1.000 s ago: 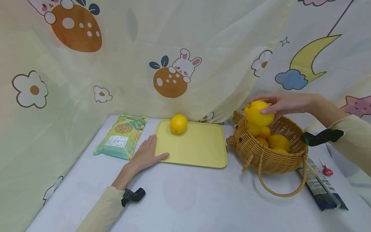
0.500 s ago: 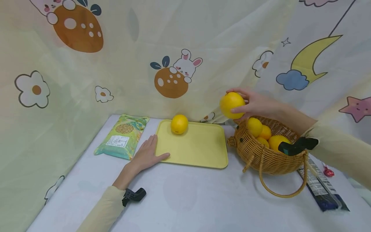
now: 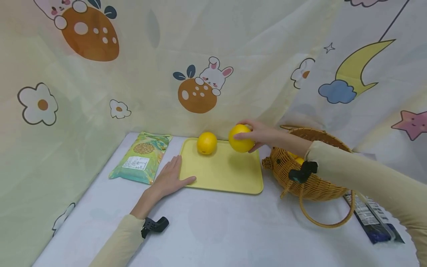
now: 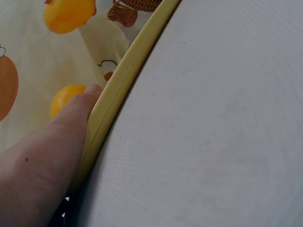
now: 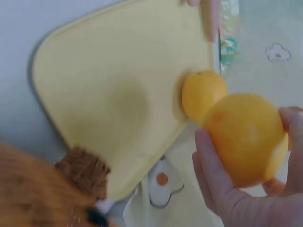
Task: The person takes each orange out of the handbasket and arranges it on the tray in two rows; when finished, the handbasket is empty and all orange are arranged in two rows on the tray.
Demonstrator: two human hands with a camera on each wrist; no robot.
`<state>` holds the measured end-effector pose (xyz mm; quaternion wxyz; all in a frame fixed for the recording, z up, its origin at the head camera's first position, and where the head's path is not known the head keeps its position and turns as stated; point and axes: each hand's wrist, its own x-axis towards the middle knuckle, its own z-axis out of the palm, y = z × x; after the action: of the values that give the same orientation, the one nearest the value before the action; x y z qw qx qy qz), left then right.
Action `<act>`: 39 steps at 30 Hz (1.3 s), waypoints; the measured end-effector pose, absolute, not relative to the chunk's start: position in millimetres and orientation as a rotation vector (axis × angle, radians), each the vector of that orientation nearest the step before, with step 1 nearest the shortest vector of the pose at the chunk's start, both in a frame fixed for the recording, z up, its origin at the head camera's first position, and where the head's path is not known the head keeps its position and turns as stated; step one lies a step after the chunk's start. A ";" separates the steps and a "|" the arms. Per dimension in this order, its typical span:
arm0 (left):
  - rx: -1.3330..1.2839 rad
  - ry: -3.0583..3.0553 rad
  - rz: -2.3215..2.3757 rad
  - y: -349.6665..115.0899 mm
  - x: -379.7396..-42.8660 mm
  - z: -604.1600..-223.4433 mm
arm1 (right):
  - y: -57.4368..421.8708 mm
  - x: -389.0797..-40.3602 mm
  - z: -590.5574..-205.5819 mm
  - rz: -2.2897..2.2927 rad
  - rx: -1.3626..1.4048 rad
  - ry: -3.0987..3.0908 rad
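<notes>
My right hand (image 3: 258, 135) grips an orange (image 3: 238, 138) between thumb and fingers, above the right back part of the yellow tray (image 3: 220, 174); its shadow falls on the tray in the right wrist view. A second orange (image 3: 207, 143) sits on the tray near its back left. My left hand (image 3: 169, 177) lies spread at the tray's left front corner, with the thumb (image 4: 71, 123) along the rim in the left wrist view. To the right stands a pig-shaped wicker basket (image 3: 283, 174), its oranges (image 3: 296, 158) mostly hidden behind my right forearm.
Left of the tray lies a green and yellow bag (image 3: 140, 157) with a white label. Dark flat packets (image 3: 373, 222) lie right of the basket, whose looped handle (image 3: 320, 223) droops toward the front. A printed curtain (image 3: 146, 81) hangs behind the table.
My right hand has carried the orange from over the basket leftward and down to above the tray. The left hand and the orange on the tray stay put.
</notes>
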<state>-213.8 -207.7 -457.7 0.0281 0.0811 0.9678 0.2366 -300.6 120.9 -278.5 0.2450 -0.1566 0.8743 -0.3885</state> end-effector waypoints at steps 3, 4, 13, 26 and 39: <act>0.261 2.989 0.734 -206.2 -214.4 -457.0 | 108.9 -303.7 -284.4 -1.101 -0.404 2.375; 0.259 2.992 0.729 -205.9 -214.4 -457.1 | 104.3 -305.4 -285.6 -1.118 -0.395 2.371; 0.277 2.998 0.726 -205.4 -213.3 -459.6 | 79.7 -329.1 -301.3 -1.131 -0.301 2.371; 0.267 3.003 0.712 -206.4 -212.7 -460.2 | 59.2 -346.5 -358.0 -1.325 -0.093 2.308; 0.245 2.980 0.718 -207.6 -215.2 -457.1 | 32.0 -338.1 -379.5 -1.355 -0.241 2.483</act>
<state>-215.2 -207.6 -457.1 0.0332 0.0796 0.9685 0.2335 -338.1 32.0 -379.5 0.1509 -0.0838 0.8646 -0.4719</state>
